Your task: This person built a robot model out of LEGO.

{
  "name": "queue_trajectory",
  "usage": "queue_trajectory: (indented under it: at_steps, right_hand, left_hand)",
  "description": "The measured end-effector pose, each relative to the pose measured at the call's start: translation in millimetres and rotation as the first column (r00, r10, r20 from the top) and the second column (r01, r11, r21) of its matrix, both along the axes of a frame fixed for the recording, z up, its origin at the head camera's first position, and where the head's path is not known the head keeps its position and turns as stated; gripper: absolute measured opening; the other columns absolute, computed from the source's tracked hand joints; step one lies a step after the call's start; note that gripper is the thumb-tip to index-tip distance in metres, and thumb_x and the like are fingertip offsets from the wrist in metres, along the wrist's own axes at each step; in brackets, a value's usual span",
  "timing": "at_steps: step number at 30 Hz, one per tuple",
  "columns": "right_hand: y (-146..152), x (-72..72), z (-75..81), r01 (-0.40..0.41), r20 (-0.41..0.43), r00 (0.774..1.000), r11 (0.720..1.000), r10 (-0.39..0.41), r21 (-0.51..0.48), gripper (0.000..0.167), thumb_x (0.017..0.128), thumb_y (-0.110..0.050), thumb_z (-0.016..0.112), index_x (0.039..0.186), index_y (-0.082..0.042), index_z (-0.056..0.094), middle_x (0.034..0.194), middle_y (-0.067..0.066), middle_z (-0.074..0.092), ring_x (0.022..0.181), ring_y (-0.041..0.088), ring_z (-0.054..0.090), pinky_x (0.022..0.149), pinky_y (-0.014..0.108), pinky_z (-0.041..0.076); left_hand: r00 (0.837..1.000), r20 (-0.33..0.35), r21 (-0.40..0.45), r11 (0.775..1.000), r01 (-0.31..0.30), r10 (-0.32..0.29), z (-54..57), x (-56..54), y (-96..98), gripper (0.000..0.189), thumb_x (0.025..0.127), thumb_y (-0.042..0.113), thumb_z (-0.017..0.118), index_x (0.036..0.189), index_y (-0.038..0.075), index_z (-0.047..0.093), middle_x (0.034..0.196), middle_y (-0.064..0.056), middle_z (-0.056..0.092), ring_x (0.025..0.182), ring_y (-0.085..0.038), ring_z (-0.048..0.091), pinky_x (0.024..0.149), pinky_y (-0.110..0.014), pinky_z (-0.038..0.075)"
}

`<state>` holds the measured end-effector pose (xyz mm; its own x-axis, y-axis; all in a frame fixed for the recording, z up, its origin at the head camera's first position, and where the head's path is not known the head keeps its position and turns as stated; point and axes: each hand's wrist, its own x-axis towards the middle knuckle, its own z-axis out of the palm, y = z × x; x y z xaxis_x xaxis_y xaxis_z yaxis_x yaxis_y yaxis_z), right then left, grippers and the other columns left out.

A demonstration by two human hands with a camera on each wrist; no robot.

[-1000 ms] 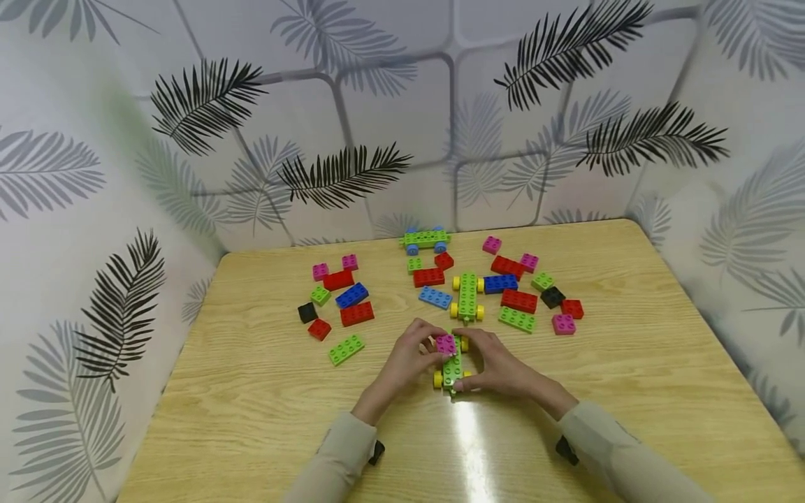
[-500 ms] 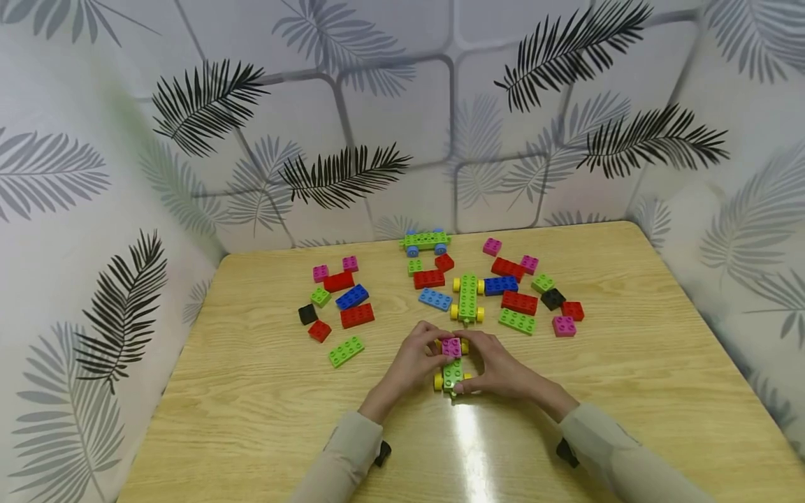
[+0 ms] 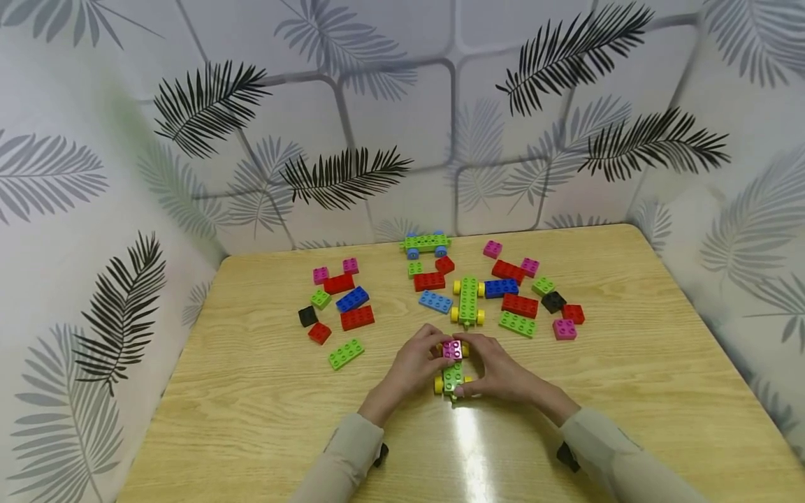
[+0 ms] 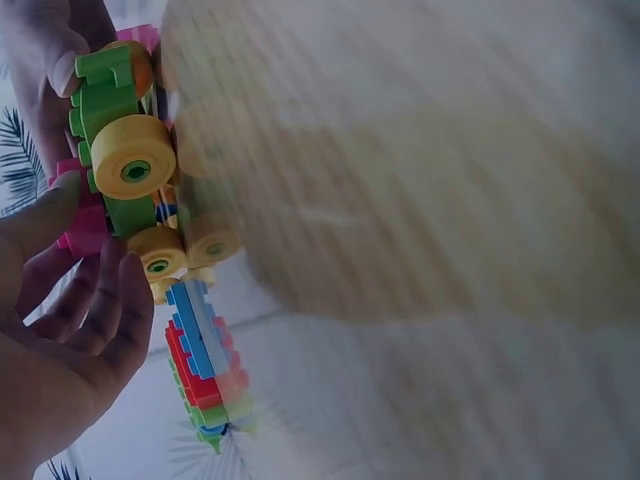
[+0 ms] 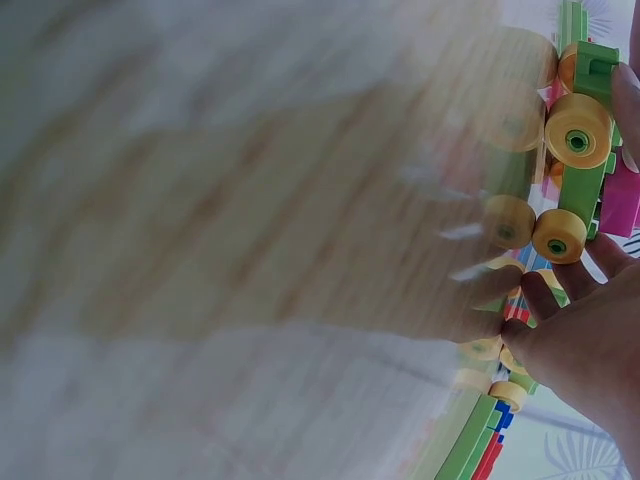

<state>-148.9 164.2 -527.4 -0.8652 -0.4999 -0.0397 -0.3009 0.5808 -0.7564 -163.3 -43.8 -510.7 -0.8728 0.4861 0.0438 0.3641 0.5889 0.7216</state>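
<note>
Near the middle of the table, a green toy car base [image 3: 453, 381] with yellow wheels stands lengthwise between both hands. A magenta building brick [image 3: 452, 349] sits level over its far half. My left hand [image 3: 411, 362] pinches this brick between thumb and fingers; in the left wrist view the thumb lies on top of the magenta brick [image 4: 88, 225]. My right hand [image 3: 502, 370] grips the car base, thumb at the near end and fingers at the far end. In the right wrist view the brick [image 5: 620, 203] shows close against the base's studs.
Beyond the hands stands another green car base [image 3: 468, 300] with yellow wheels, and farther back a green base [image 3: 425, 243] with blue wheels. Loose bricks lie to the left, such as a lime brick [image 3: 346, 354], and to the right, such as a magenta brick [image 3: 564, 329].
The magenta brick has gone from tilted above the base to level over its far half, shifting slightly right with my left hand. My right hand has kept its grip on the base.
</note>
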Motion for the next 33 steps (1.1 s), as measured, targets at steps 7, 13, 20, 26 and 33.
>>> queue_trajectory:
  at_steps: [7, 13, 20, 26, 33]
  right_hand:
    - [0.7, 1.0, 0.6, 0.000, -0.001, 1.000, 1.000, 0.000, -0.005, 0.095, 0.072, -0.049, 0.081, 0.147, -0.012, 0.035, 0.150, 0.013, 0.035, 0.137, 0.038, 0.028, 0.109, 0.059, 0.024]
    - [0.8, 0.9, 0.9, 0.001, 0.001, 1.000, 1.000, -0.001, -0.013, 0.094, 0.072, -0.047, 0.082, 0.146, -0.013, 0.035, 0.150, 0.012, 0.035, 0.137, 0.038, 0.027, 0.109, 0.060, 0.024]
    - [0.3, 0.0, 0.5, -0.003, -0.001, 1.000, 1.000, 0.003, -0.003, 0.095, 0.072, -0.047, 0.082, 0.147, -0.013, 0.034, 0.150, 0.012, 0.035, 0.138, 0.038, 0.027, 0.109, 0.059, 0.024]
    - [1.2, 0.1, -0.6, -0.005, -0.005, 1.000, 1.000, 0.005, -0.009, 0.096, 0.071, -0.049, 0.082, 0.147, -0.014, 0.034, 0.149, 0.012, 0.036, 0.137, 0.037, 0.029, 0.108, 0.059, 0.025]
    - [1.5, 0.0, 0.1, -0.002, -0.001, 1.000, 1.000, 0.002, -0.006, 0.096, 0.071, -0.049, 0.082, 0.147, -0.014, 0.034, 0.149, 0.011, 0.036, 0.137, 0.037, 0.029, 0.108, 0.059, 0.025]
  left_hand:
    - [1.000, -0.015, -0.054, 0.998, 0.015, -0.015, 2.4, -3.4, 0.0, 0.032, 0.089, 0.018, 0.071, 0.118, 0.007, 0.067, 0.106, 0.003, 0.052, 0.091, -0.014, 0.055, 0.077, -0.020, 0.047]
    - [0.999, -0.019, -0.080, 0.996, 0.033, -0.034, 4.6, -7.1, 0.4, 0.033, 0.088, 0.019, 0.072, 0.118, 0.006, 0.068, 0.104, 0.002, 0.052, 0.090, -0.016, 0.055, 0.073, -0.020, 0.046]
    - [0.999, 0.007, -0.116, 0.993, 0.034, -0.033, 9.2, -9.4, -0.7, 0.032, 0.088, 0.017, 0.072, 0.118, 0.006, 0.068, 0.105, 0.001, 0.053, 0.089, -0.015, 0.055, 0.072, -0.020, 0.045]
    - [0.998, -0.024, -0.188, 0.981, 0.045, -0.051, 13.9, -11.1, 1.4, 0.031, 0.087, 0.019, 0.073, 0.115, 0.006, 0.069, 0.104, 0.002, 0.054, 0.090, -0.014, 0.055, 0.074, -0.023, 0.046]
    - [0.995, -0.053, -0.262, 0.963, 0.062, -0.079, 19.3, -12.5, 4.5, 0.032, 0.086, 0.021, 0.074, 0.114, 0.006, 0.070, 0.102, 0.002, 0.055, 0.087, -0.011, 0.053, 0.074, -0.022, 0.047]
